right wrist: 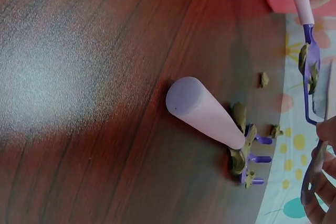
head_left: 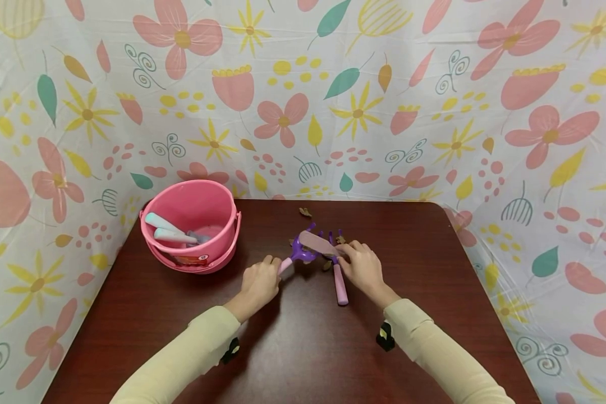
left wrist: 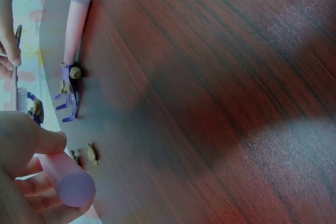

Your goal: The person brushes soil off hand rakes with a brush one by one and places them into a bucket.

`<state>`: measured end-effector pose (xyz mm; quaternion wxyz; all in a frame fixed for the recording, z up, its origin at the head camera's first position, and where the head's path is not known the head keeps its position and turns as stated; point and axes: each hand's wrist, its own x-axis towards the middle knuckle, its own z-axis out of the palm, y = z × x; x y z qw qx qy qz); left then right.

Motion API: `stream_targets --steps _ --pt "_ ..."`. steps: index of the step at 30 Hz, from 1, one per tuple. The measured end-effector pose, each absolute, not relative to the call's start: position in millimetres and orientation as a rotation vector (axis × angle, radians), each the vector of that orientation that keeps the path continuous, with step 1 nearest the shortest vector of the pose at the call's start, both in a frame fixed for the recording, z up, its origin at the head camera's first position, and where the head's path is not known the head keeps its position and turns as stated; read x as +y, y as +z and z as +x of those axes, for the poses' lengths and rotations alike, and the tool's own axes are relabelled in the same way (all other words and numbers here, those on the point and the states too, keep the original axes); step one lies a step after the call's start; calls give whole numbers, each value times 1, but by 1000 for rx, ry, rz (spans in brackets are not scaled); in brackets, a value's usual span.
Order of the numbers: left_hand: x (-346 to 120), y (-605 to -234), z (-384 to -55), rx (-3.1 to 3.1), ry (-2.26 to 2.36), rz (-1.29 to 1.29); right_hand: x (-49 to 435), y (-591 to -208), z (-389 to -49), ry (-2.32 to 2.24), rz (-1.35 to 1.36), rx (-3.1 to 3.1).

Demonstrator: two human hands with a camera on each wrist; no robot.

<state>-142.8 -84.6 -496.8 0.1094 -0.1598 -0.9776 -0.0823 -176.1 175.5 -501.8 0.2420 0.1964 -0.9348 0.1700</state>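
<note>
My left hand grips the pink handle of a small garden hand tool with a purple head. Brown mud-like clumps cling to that head in the right wrist view. With my right hand I hold a flat pink-backed brush, its pale bristles against the tool's head. Below the brush lies a hand rake with a pink handle and purple tines. Clumps are stuck where its handle meets the tines.
At the left of the dark wooden table stands a pink bucket holding tools with pale handles. Loose brown bits lie on the tabletop near the back. A flower-patterned curtain hangs behind the table and at its sides.
</note>
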Motion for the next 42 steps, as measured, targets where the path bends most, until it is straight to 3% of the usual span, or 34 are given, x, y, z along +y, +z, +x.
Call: stream_targets --steps 11,42 --pt "-77 -495 -145 -2881 -284 -459 161 -500 -169 476 658 -2566" --pt "-83 -496 -142 -2870 -257 -469 180 -495 -176 379 565 -2586"
